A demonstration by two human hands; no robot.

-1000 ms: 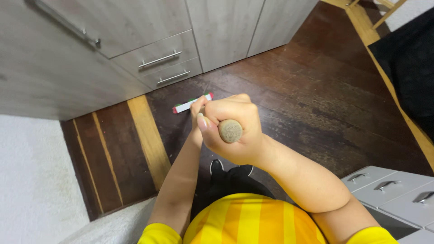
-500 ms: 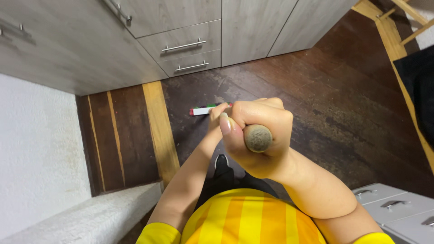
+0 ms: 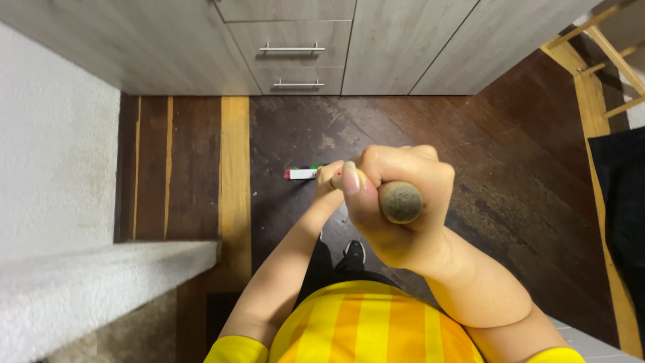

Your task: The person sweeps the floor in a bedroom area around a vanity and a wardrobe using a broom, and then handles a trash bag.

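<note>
I look straight down a long stick-like handle whose round, worn grey end [image 3: 401,202] points up at the camera. My right hand [image 3: 403,178] is a closed fist around the handle's top. Just below and to the left, my left hand [image 3: 327,180] also wraps the handle, mostly hidden behind the right fist. On the dark wooden floor [image 3: 510,175], a small white, red and green head piece [image 3: 301,173] shows beside the left hand. My yellow and orange striped shirt [image 3: 363,323] and a black shoe [image 3: 353,252] are below.
Grey cabinet fronts with metal drawer handles [image 3: 291,48] run along the top. A white textured wall [image 3: 54,148] and a ledge [image 3: 101,282] fill the left. A wooden frame [image 3: 605,54] and dark fabric [image 3: 625,202] stand at the right, and a pale floor plank [image 3: 235,175] lies left of my hands.
The view has swung so the cabinets sit square along the top and the white wall fills more of the left. Both hands keep the same grip on the handle.
</note>
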